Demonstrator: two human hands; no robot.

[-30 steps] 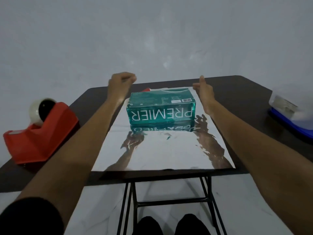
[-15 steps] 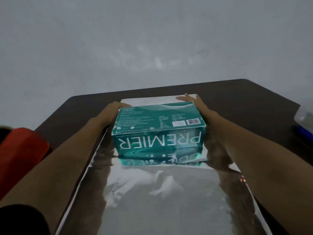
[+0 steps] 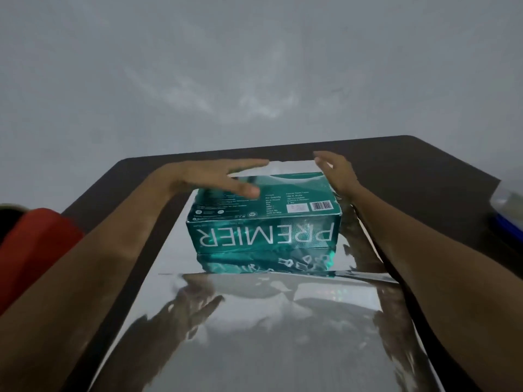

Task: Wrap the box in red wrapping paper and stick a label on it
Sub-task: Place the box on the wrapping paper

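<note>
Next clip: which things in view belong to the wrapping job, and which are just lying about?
Job: box; shiny paper under it; left hand and right hand, both open by the box.

Lying about: red tape holder at the left edge, untouched, likely needed later; white and blue tub at the right edge.

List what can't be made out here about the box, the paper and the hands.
Head view only:
- Paper underside: faces the table, so its colour is hidden.
- Box small print: too small and blurred.
- Left hand: motion blur hides whether it touches the box.
- Right hand: its own back hides any contact with the box.
- Red object: cut off by the left edge.
- Label: none in view.
</note>
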